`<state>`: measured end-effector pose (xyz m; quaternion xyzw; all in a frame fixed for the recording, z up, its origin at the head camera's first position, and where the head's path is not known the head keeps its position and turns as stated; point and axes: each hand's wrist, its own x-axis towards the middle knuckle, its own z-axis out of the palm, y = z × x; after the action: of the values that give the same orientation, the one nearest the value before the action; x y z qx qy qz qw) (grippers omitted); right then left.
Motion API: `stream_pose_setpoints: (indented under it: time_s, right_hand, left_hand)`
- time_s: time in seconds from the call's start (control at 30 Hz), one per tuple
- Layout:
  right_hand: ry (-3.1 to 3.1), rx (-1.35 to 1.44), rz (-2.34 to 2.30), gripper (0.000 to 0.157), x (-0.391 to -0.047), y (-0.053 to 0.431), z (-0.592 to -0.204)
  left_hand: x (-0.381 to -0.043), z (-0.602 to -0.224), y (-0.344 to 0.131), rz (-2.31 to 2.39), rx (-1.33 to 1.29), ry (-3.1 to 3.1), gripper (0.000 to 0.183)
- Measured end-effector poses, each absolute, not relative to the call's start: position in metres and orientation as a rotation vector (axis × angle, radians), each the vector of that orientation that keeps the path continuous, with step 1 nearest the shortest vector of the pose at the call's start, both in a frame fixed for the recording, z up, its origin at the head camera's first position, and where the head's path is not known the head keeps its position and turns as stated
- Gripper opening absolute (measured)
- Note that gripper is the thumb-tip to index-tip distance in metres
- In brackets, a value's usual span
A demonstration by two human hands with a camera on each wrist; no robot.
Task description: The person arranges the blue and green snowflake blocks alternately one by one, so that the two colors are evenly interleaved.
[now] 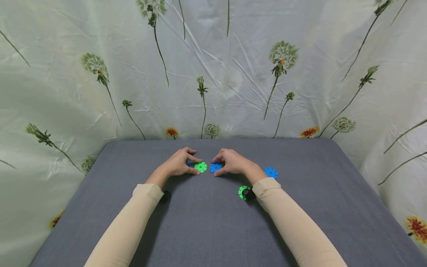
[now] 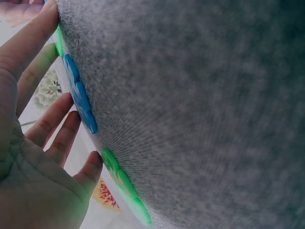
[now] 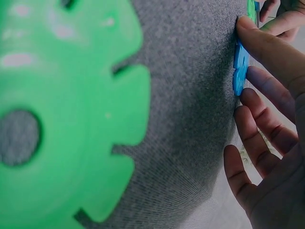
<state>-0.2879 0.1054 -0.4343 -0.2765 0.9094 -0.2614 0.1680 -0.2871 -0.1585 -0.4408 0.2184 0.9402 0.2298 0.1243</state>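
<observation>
My left hand (image 1: 176,163) pinches a green slotted disc (image 1: 203,169) at its edges between thumb and index finger, low over the table. Facing it, my right hand (image 1: 235,162) holds a blue slotted disc (image 1: 213,170) by its rim in the same way. A narrow gap separates these two discs. Behind the left fingers another blue disc (image 1: 188,163) shows partly; the left wrist view has this blue disc (image 2: 80,95) under the spread fingers, with a second green disc (image 2: 125,186) near the little finger.
Under my right wrist lies a green disc (image 1: 241,190), partly covered by the black wrist camera (image 1: 249,194); it looms large in the right wrist view. Beside the right forearm is one more blue disc (image 1: 271,172). A flowered curtain (image 1: 233,92) hangs behind the grey table (image 1: 200,230).
</observation>
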Motion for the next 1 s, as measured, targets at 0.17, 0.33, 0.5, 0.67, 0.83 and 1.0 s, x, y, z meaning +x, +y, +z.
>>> stream_pose_setpoints:
  time_s: [0.17,0.33,0.5,0.67,0.83,1.0]
  right_hand:
    - [2.585,-0.765,-0.753,0.049,-0.286,0.106,-0.436]
    - [2.582,-0.762,-0.763,0.048,-0.286,0.107,-0.437]
    - [2.585,-0.781,-0.772,0.047,-0.288,0.109,-0.438]
    - [2.577,-0.774,-0.780,0.047,-0.287,0.111,-0.437]
    - [2.558,-0.810,-0.793,0.050,-0.285,0.115,-0.432]
    - [2.572,-0.838,-0.805,0.050,-0.280,0.125,-0.426]
  left_hand:
    - [-0.287,-0.443,-0.158,0.680,0.637,2.740,0.051]
    - [-0.288,-0.445,-0.157,0.680,0.642,2.737,0.051]
    - [-0.289,-0.444,-0.155,0.676,0.639,2.732,0.051]
    - [-0.288,-0.443,-0.154,0.663,0.637,2.729,0.051]
    - [-0.286,-0.442,-0.155,0.673,0.625,2.738,0.051]
    - [-0.287,-0.440,-0.156,0.662,0.652,2.747,0.050]
